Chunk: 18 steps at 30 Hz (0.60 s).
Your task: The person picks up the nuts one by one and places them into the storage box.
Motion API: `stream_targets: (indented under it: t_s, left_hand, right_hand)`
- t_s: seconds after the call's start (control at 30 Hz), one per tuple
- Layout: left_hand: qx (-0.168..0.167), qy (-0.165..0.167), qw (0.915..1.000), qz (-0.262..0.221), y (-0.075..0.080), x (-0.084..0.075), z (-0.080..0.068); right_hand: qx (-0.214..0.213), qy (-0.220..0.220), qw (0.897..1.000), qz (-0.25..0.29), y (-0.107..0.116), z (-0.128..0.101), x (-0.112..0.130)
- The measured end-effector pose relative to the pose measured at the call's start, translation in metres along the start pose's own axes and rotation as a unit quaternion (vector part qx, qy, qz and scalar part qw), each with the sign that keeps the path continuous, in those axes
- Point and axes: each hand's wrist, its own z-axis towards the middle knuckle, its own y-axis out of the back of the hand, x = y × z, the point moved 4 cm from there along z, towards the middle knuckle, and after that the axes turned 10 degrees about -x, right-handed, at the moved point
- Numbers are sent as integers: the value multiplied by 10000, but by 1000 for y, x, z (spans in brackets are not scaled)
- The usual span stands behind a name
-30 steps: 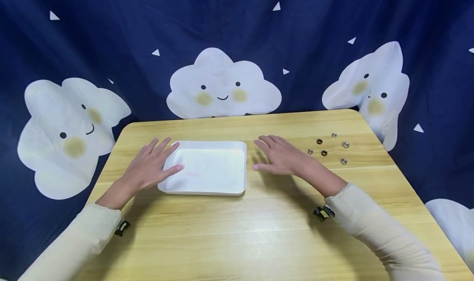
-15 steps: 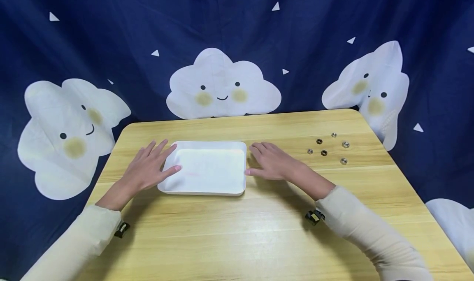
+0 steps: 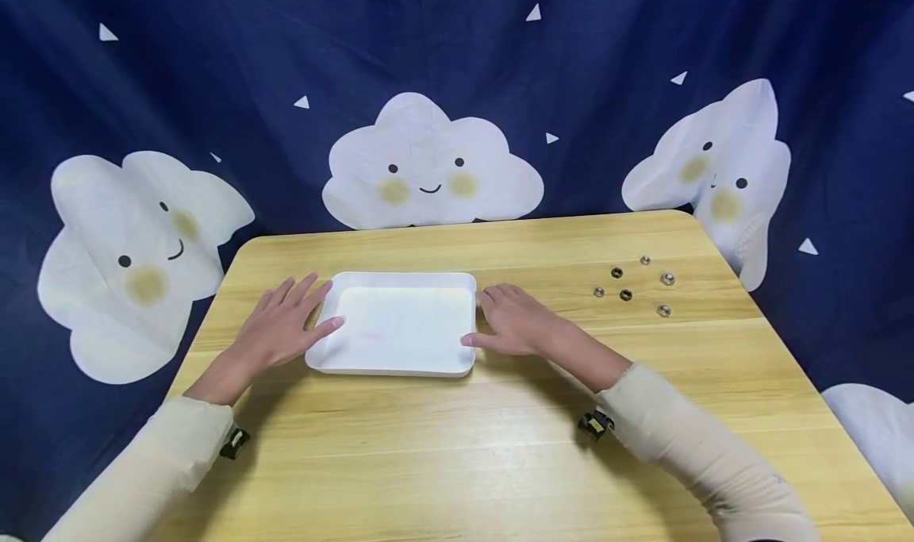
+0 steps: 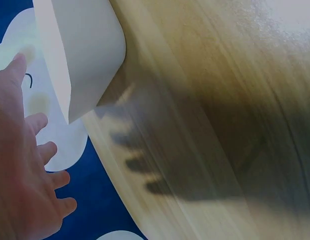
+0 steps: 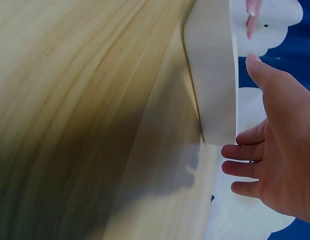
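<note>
A shallow white tray [image 3: 403, 332] lies on the wooden table, with nothing inside it. At its left end is my left hand [image 3: 282, 328], fingers spread and the thumb reaching over the rim. The left wrist view has that hand [image 4: 25, 155] beside the tray wall [image 4: 90, 55], holding nothing. My right hand [image 3: 517, 320] is by the tray's right end, its thumb crossing above the rim. Seen from the right wrist, the fingers of this hand [image 5: 290, 145] extend toward the outer tray wall [image 5: 212, 75]; whether they touch it I cannot tell.
Several hex nuts, some silver [image 3: 667, 278] and some dark [image 3: 626, 295], lie scattered at the table's back right. Behind the wooden table [image 3: 457, 455] hangs a dark blue curtain [image 3: 457, 42] printed with white clouds.
My right hand has moved left to the tray's right end. My left hand has shifted slightly left and toward me. The tray and nuts stay in place.
</note>
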Motion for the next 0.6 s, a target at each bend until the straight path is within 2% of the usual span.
stream_targets:
  t_s: [0.37,0.6]
  left_hand:
    - [-57,6,9999,158,-8,5,-2]
    - [-165,13,9998,117,-13,6,-3]
  right_hand:
    - [-229,-23,9990,-378,-6,1,5]
    - [-363,-152,9983,-425,-12,1,10]
